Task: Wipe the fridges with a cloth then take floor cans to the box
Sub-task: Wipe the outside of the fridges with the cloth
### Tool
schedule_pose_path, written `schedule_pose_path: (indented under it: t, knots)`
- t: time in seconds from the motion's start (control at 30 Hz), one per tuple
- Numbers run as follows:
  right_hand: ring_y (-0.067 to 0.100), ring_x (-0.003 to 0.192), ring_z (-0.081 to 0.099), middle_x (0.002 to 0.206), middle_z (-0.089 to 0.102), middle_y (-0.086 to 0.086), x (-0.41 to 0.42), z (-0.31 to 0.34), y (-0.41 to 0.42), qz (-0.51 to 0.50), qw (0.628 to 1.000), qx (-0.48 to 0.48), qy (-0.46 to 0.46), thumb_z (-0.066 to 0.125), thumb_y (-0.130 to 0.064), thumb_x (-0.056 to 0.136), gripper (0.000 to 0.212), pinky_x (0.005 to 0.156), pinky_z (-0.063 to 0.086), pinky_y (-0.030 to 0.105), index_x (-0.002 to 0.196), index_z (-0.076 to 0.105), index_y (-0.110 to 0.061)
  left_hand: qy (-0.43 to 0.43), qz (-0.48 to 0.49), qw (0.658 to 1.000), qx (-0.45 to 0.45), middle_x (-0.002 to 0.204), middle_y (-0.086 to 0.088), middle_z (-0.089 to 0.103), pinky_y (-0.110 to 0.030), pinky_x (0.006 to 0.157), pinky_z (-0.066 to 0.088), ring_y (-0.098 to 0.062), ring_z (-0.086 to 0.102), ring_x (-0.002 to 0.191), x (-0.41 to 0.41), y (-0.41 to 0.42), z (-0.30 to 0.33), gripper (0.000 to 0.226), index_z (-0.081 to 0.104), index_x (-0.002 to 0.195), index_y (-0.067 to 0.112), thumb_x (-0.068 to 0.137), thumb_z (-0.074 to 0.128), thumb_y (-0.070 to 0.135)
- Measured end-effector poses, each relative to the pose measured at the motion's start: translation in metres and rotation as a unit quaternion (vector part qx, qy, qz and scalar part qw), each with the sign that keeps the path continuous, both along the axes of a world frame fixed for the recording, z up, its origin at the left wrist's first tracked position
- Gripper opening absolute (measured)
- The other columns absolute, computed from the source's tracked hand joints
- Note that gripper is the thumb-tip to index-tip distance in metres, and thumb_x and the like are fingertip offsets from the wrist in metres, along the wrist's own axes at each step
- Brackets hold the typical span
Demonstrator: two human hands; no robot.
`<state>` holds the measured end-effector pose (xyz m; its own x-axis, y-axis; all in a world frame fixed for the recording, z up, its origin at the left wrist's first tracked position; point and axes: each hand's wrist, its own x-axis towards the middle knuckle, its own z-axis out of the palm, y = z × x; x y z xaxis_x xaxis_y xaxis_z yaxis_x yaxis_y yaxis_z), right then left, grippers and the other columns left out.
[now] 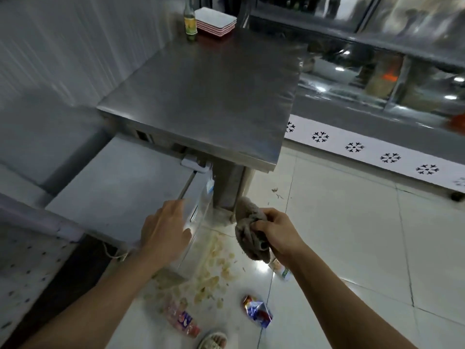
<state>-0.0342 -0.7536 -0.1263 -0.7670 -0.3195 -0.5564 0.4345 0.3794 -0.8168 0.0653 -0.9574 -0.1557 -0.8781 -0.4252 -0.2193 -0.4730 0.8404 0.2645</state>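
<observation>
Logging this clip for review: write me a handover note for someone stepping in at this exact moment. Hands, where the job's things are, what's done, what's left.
Right hand: grips the bunched grey cloth, held in the air above the floor, not on any surface.
Left hand: open, fingers straight, at the front edge of the low chest fridge; contact unclear.
Crushed cans lie on the tiles: a blue and red can, a pink can, and a small carton under the cloth hand. Food scraps are spilled beside the fridge.
Done: cannot tell how much is wiped.
Left: wiping, then cans to the box, which is not in view.
</observation>
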Motion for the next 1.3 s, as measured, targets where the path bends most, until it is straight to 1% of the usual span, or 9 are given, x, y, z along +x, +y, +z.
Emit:
schedule_pose_path:
  t: [0.27,0.43,0.53,0.63,0.8,0.9,1.03,1.17,1.3]
  knots:
    - [0.026,0.09,0.062,0.097,0.063,0.009,-0.064,-0.019,-0.014,0.163,0.986,0.006,0.043,0.055,0.001,0.085,0.021,0.078,0.053,0.035,0.105,0.059,-0.005,0.014,0.176,0.984,0.029,0.138,-0.01,0.039,-0.037,0.096,0.044,-0.026,0.049,0.118,0.01,0.037,-0.008,0.07,0.025,0.142,0.012,0.084,0.062,0.026]
    - [0.026,0.082,0.06,0.087,0.064,0.01,-0.073,-0.037,-0.012,0.305,0.942,0.036,0.133,0.057,-0.001,0.082,0.022,0.07,0.049,0.031,0.103,0.059,-0.005,0.027,0.313,0.949,0.04,0.137,-0.011,0.042,-0.039,0.097,0.044,-0.027,0.05,0.117,0.028,0.093,-0.012,0.072,0.028,0.142,0.014,0.081,0.065,0.022]
    - [0.028,0.088,0.06,0.089,0.063,0.01,-0.065,-0.047,-0.017,0.37,0.907,0.037,0.196,0.059,-0.003,0.08,0.023,0.078,0.049,0.034,0.103,0.059,-0.007,0.031,0.353,0.934,0.032,0.146,-0.013,0.034,-0.038,0.106,0.035,-0.027,0.037,0.132,0.036,0.115,-0.015,0.074,0.026,0.144,0.008,0.083,0.064,0.023]
    - [0.024,0.096,0.057,0.093,0.052,0.0,-0.053,-0.056,-0.033,0.426,0.859,0.013,0.283,0.059,-0.004,0.08,0.031,0.079,0.039,0.017,0.111,0.059,-0.006,0.046,0.404,0.913,0.027,0.144,-0.01,0.038,-0.038,0.103,0.039,-0.026,0.04,0.13,0.042,0.126,-0.022,0.073,0.028,0.143,0.011,0.082,0.066,0.026]
    - [0.019,0.119,0.046,0.131,0.044,0.01,-0.019,-0.08,-0.071,0.508,0.752,-0.009,0.419,0.057,-0.002,0.082,0.046,0.096,0.018,-0.001,0.128,0.051,-0.007,0.072,0.466,0.882,0.023,0.139,-0.004,0.043,-0.036,0.097,0.042,-0.024,0.045,0.125,0.055,0.118,-0.042,0.075,0.028,0.141,0.02,0.078,0.068,0.022]
    - [0.022,0.127,0.042,0.138,0.041,0.011,0.009,-0.102,-0.09,0.549,0.689,-0.03,0.473,0.061,-0.002,0.081,0.049,0.103,0.035,0.019,0.129,0.052,-0.006,0.086,0.479,0.873,0.013,0.136,-0.002,0.045,-0.033,0.095,0.043,-0.022,0.046,0.122,0.066,0.111,-0.057,0.075,0.028,0.139,0.022,0.075,0.067,0.015]
    - [0.026,0.113,0.056,0.13,0.053,0.011,0.04,-0.134,-0.115,0.567,0.626,-0.028,0.534,0.069,-0.001,0.076,0.048,0.077,0.057,0.033,0.123,0.059,-0.007,0.097,0.466,0.879,0.005,0.137,-0.002,0.041,-0.033,0.096,0.041,-0.021,0.043,0.124,0.075,0.1,-0.077,0.077,0.026,0.141,0.021,0.074,0.062,0.01]
    - [0.027,0.106,0.06,0.113,0.062,0.011,0.045,-0.165,-0.133,0.579,0.552,-0.037,0.599,0.07,-0.002,0.071,0.038,0.082,0.055,0.037,0.109,0.064,-0.008,0.094,0.456,0.885,-0.007,0.138,-0.002,0.04,-0.031,0.097,0.04,-0.02,0.041,0.125,0.074,0.091,-0.099,0.08,0.024,0.142,0.019,0.071,0.059,0.006]
    - [0.027,0.104,0.059,0.105,0.063,0.008,0.017,-0.189,-0.143,0.566,0.46,-0.09,0.678,0.049,-0.014,0.075,0.023,0.092,0.045,0.041,0.095,0.063,-0.013,0.106,0.456,0.883,-0.029,0.135,0.0,0.041,-0.027,0.091,0.04,-0.018,0.043,0.12,0.061,0.088,-0.116,0.08,0.028,0.138,0.021,0.068,0.06,0.002]
